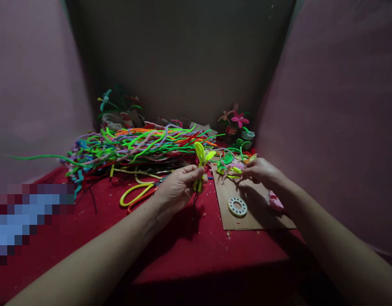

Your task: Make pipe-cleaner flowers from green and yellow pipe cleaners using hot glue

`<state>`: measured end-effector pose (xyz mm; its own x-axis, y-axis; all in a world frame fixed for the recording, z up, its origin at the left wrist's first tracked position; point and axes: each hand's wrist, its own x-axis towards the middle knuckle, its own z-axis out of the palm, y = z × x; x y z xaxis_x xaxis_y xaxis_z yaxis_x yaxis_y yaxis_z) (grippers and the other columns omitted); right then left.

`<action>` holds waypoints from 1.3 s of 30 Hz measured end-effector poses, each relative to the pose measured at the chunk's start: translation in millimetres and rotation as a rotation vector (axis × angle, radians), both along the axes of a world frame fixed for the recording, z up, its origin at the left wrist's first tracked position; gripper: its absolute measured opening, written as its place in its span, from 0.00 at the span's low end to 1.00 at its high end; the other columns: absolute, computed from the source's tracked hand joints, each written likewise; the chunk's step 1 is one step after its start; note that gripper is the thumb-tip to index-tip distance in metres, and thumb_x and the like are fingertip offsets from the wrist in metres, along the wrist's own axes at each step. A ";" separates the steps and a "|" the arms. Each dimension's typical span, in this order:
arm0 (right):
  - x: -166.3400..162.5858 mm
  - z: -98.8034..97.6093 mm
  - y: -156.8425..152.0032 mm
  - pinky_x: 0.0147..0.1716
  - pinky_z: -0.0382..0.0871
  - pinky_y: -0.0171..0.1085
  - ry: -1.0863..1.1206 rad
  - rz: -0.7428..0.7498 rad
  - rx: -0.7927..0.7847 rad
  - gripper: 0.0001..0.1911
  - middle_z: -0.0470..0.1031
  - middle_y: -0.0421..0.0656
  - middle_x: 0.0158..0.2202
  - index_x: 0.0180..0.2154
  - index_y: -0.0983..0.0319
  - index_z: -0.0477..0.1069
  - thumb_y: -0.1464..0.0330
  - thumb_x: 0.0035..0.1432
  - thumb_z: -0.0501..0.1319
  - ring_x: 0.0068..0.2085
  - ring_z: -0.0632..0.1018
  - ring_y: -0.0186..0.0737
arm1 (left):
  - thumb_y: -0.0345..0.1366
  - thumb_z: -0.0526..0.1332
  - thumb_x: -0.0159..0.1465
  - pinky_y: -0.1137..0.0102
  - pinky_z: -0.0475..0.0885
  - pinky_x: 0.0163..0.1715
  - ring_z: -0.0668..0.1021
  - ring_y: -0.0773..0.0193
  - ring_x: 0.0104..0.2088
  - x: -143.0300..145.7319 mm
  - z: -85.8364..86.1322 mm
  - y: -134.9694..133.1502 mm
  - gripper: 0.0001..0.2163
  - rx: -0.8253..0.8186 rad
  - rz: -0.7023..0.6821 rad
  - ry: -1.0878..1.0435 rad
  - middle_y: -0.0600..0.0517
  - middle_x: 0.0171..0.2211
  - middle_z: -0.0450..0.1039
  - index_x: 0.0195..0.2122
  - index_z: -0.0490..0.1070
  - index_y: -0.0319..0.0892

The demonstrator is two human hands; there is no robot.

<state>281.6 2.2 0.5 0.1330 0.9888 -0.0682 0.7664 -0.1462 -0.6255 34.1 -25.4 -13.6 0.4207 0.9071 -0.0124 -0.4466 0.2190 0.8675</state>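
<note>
My left hand [179, 187] is closed, pinching a yellow pipe-cleaner flower [200, 154] upright by its lower part. Its looped petals stick up above the thumb, and short yellow ends hang below the fingers. My right hand [262, 170] reaches into a small heap of bent pipe-cleaner pieces [227, 160] at the back of a cardboard sheet [230, 223]. Its fingers are drawn together at the heap's right side; what lies between them is hidden. Yellow, green and pink pieces lie at the fingertips.
A large bundle of coloured pipe cleaners [145, 146] stretches across the back left. Scissors with yellow and red handles [136, 194] lie beside my left wrist. On the cardboard are a round disc with holes [237, 207] and a pink piece [275, 202]. Pipe-cleaner flowers [239, 120] stand behind.
</note>
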 end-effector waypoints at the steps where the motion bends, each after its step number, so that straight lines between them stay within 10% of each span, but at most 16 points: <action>1: 2.5 1.4 -3.7 0.15 0.50 0.31 0.053 0.008 0.004 0.07 0.55 0.35 0.11 0.16 0.64 0.64 0.72 0.41 0.58 0.15 0.57 0.26 | 0.37 0.68 0.48 0.76 0.63 0.21 0.68 0.72 0.20 0.2 0.0 0.0 0.11 0.004 -0.003 0.000 0.53 0.20 0.67 0.23 0.67 0.37; 8: 19.7 -0.5 -26.0 0.14 0.50 0.30 0.705 -0.011 -0.075 0.09 0.68 0.41 0.16 0.19 0.65 0.67 0.72 0.33 0.66 0.15 0.61 0.26 | 0.37 0.66 0.50 0.76 0.63 0.21 0.68 0.72 0.20 1.3 -0.6 -0.8 0.10 0.015 -0.012 -0.006 0.53 0.20 0.67 0.23 0.67 0.36; 18: 3.9 -12.6 -50.7 0.19 0.58 0.28 1.081 0.044 -0.066 0.17 0.73 0.40 0.23 0.33 0.63 0.66 0.74 0.38 0.68 0.20 0.69 0.27 | 0.36 0.67 0.51 0.76 0.64 0.21 0.68 0.71 0.20 2.4 0.0 -3.0 0.10 -0.027 -0.030 -0.051 0.53 0.21 0.67 0.23 0.66 0.37; 22: 0.5 -21.7 -45.1 0.20 0.60 0.31 0.832 0.044 0.128 0.16 0.72 0.38 0.23 0.36 0.62 0.65 0.71 0.42 0.65 0.21 0.69 0.30 | 0.36 0.67 0.51 0.76 0.64 0.21 0.69 0.72 0.21 3.2 0.0 -3.0 0.10 -0.039 -0.020 -0.060 0.53 0.21 0.67 0.24 0.67 0.37; 31: -13.5 -36.6 -19.7 0.29 0.59 0.36 -0.500 0.052 0.344 0.12 0.68 0.49 0.37 0.36 0.59 0.76 0.65 0.52 0.57 0.34 0.70 0.41 | 0.35 0.67 0.49 0.76 0.64 0.20 0.69 0.72 0.20 3.2 2.0 -4.9 0.10 -0.052 -0.015 -0.062 0.54 0.20 0.66 0.23 0.67 0.36; 39: -21.3 -20.7 -9.5 0.27 0.56 0.35 -0.370 0.093 0.192 0.10 0.72 0.47 0.30 0.27 0.65 0.74 0.71 0.51 0.54 0.30 0.70 0.38 | 0.35 0.67 0.50 0.76 0.63 0.20 0.68 0.72 0.19 3.1 2.6 -5.9 0.10 -0.059 -0.018 -0.050 0.54 0.20 0.66 0.23 0.67 0.36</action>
